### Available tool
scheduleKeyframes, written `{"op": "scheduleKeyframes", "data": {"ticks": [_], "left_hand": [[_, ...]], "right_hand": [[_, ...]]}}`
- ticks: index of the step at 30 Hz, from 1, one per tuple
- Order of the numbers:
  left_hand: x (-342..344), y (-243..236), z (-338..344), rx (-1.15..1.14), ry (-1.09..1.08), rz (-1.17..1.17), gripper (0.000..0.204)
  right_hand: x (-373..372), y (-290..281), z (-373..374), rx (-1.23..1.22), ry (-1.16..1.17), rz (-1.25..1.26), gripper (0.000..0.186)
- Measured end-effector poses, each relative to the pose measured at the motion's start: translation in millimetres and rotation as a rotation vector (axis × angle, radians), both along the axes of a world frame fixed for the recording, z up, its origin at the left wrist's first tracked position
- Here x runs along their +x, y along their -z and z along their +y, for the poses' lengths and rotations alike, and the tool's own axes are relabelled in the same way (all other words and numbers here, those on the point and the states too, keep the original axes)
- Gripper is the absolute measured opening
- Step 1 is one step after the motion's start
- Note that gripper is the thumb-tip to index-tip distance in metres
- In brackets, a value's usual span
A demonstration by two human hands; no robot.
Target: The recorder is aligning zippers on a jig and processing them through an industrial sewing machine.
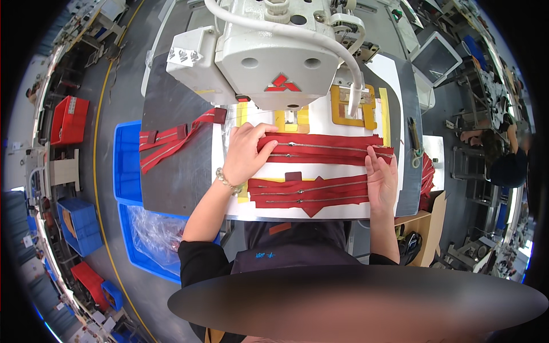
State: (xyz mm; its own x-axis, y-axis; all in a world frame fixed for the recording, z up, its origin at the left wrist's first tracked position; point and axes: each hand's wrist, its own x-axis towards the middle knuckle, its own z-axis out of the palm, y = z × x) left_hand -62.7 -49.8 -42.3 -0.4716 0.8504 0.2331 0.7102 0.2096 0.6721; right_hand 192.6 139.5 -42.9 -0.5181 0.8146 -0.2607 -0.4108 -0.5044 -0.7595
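My left hand (246, 153) lies flat with fingers spread on the left end of a red zipper strip (323, 150) stretched across a white template (320, 214). My right hand (381, 174) presses the strip's right end, fingers pointing away from me. A second stack of red zipper strips (309, 193) lies nearer to me on the same template, with a small dark red patch (293, 176) just above it. The head of a white sewing machine (269, 57) hangs over the far side, close to my left fingertips.
More red zipper strips (168, 142) trail off the grey table (171, 183) at the left. Blue crates (128, 166) with clear plastic bags stand below left. Yellow clamp frames (353, 108) sit behind the strip. Scissors (414, 150) lie right. A cardboard box (428, 226) is at right.
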Motion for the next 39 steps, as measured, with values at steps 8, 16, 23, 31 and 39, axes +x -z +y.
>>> {"op": "scheduleKeyframes", "data": {"ticks": [8, 16, 23, 31, 39], "left_hand": [[-1, -5, -1, -0.093, -0.142, 0.218, 0.029], [-1, 1, 0, 0.003, -0.129, 0.262, 0.024], [-6, 1, 0, -0.005, -0.134, 0.413, 0.017], [6, -1, 7, -0.006, -0.047, 0.431, 0.013], [38, -20, 40, -0.006, 0.044, 0.389, 0.011]], "right_hand": [[20, -12, 27, 0.325, 0.181, -0.038, 0.053], [129, 24, 106, 0.533, 0.756, -0.426, 0.037], [268, 123, 151, 0.394, 1.014, -0.889, 0.026], [305, 221, 149, 0.340, 0.600, -1.283, 0.018], [211, 198, 132, 0.552, 0.642, -1.658, 0.054]]}}
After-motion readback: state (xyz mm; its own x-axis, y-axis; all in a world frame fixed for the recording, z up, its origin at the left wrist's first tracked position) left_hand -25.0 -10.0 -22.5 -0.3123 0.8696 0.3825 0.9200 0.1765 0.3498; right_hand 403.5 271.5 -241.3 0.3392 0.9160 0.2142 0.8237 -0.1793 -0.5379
